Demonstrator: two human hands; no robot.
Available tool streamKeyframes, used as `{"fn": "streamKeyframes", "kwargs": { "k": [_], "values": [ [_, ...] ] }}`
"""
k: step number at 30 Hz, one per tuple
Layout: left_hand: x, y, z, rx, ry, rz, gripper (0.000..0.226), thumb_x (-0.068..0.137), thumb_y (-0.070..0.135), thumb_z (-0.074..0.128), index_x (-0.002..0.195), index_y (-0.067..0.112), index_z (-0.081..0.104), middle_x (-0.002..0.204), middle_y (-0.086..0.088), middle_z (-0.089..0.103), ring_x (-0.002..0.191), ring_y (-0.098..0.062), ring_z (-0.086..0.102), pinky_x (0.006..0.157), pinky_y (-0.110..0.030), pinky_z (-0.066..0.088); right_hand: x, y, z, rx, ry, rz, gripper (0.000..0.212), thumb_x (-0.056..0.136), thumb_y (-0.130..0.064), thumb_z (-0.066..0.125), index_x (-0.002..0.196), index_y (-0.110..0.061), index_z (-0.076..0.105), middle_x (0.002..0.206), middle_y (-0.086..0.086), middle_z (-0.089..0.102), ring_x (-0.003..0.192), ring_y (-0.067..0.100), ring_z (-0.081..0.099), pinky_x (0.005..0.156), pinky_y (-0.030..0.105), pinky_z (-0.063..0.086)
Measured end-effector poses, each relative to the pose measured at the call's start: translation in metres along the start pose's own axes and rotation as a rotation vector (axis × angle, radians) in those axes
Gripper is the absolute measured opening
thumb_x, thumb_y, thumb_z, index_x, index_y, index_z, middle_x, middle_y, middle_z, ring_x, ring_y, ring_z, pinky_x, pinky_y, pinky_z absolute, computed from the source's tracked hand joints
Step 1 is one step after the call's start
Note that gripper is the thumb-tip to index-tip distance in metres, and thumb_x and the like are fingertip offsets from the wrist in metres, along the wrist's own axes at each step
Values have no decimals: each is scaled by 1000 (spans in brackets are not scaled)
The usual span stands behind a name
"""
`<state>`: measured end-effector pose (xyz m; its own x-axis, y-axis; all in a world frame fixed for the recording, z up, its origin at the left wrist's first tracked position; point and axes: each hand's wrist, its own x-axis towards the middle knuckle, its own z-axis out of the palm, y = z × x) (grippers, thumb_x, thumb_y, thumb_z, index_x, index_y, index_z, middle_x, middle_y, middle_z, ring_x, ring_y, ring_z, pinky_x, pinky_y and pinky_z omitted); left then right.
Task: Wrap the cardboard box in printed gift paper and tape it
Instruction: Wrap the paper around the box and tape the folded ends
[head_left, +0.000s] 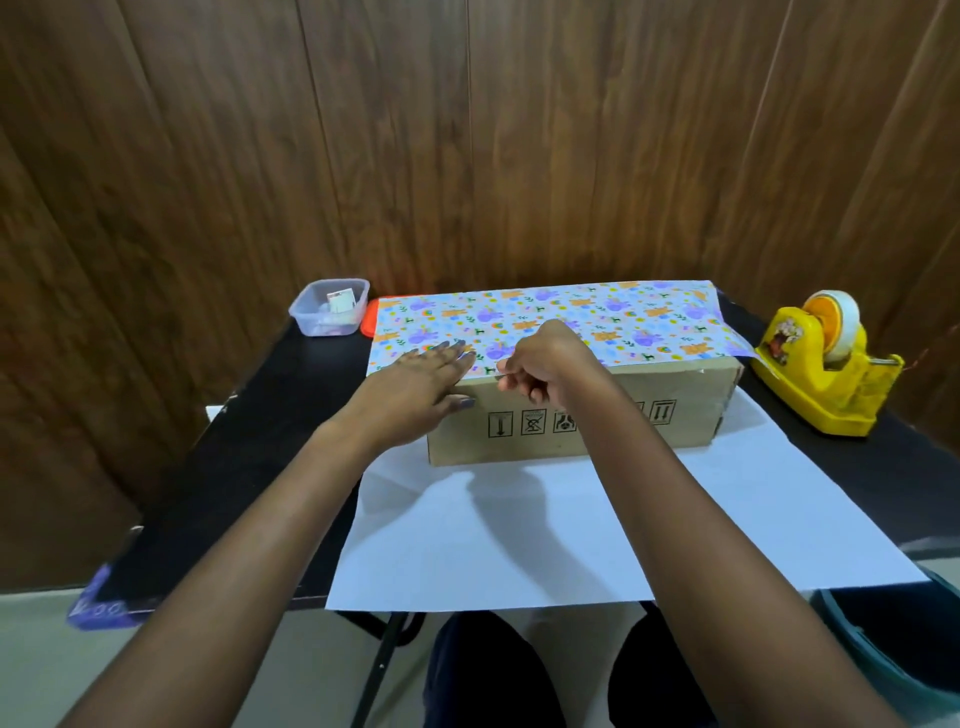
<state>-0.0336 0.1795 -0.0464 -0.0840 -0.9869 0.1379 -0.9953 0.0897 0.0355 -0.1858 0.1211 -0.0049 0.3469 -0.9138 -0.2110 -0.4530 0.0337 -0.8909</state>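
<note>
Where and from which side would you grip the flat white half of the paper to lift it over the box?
Pinch the paper at its near edge, from the front: it seems to overhang the table there, leaving room beneath; elsewhere it lies flat.

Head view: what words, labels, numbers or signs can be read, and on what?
No words or numbers can be read.
Cardboard box: a row of printed handling pictograms (an arrow, a crossed-out sign, paired arrows); their small print is blurred.
Yellow tape dispenser: cartoon sticker, no legible text.
Plastic tub: white slip inside, too small to read.
</note>
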Motion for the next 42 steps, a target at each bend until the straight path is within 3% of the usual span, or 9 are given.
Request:
{"fn": "streamKeyframes", "kwargs": {
  "k": [3,8,15,18,20,24,28,33,42],
  "values": [
    [1,-1,2,2,9,0,58,99,40,37,150,21,16,158,4,6,145,-10,7,114,-26,9,3,-5,2,-88,16,18,32,90,5,45,59,1,51,31,4,51,21,9,34,33,11,25],
    [1,-1,2,-6,9,2,59,98,40,38,149,20,17,158,3,8,145,-12,9,115,-27,9,9,-6,5,-181,35,21,31,89,3,50,59,0,53,33,5,52,26,12,40,34,11,27],
    [0,3,-2,4,-16,-22,59,98,41,36,150,23,15,158,5,7,145,-12,8,114,-27,10,7,3,0,-405,134,15,31,84,-25,70,70,-7,49,35,4,51,26,13,43,44,22,35],
    [-1,5,-4,-3,-17,-32,58,99,41,36,150,23,14,158,6,6,145,-12,7,113,-26,10,7,17,-2,-442,315,-237,25,87,-26,65,75,-11,50,67,6,63,63,21,61,57,26,41],
    [-2,6,-5,-11,-13,-39,58,99,41,36,150,24,14,158,6,6,144,-12,8,113,-26,11,2,26,-1,-539,407,-466,14,92,-23,56,82,-13,58,85,4,62,87,24,58,64,28,39],
    [-4,8,-4,-11,-9,-49,58,99,41,36,150,24,15,158,6,7,144,-11,8,112,-25,10,6,62,8,-733,343,-892,26,87,-10,48,101,-7,70,105,8,70,106,30,58,83,39,48],
    [-4,8,-5,-18,-11,-53,58,99,40,36,150,24,14,158,7,5,144,-11,7,113,-25,10,9,97,8,-948,424,-999,44,92,-28,37,125,-10,61,127,5,62,120,19,57,103,40,35],
    [-4,8,-5,-26,-10,-52,58,99,40,37,150,24,14,158,7,6,144,-12,8,113,-26,10,9,101,8,-1013,587,-1100,44,94,-32,37,122,-9,63,127,6,62,121,19,57,105,42,28],
    [-3,6,-4,-38,-28,-47,59,98,40,38,150,24,16,158,7,6,144,-11,8,114,-26,11,8,122,7,-983,601,-1174,43,100,-27,30,131,-10,55,141,5,49,133,16,44,110,47,25]
  ]
}}
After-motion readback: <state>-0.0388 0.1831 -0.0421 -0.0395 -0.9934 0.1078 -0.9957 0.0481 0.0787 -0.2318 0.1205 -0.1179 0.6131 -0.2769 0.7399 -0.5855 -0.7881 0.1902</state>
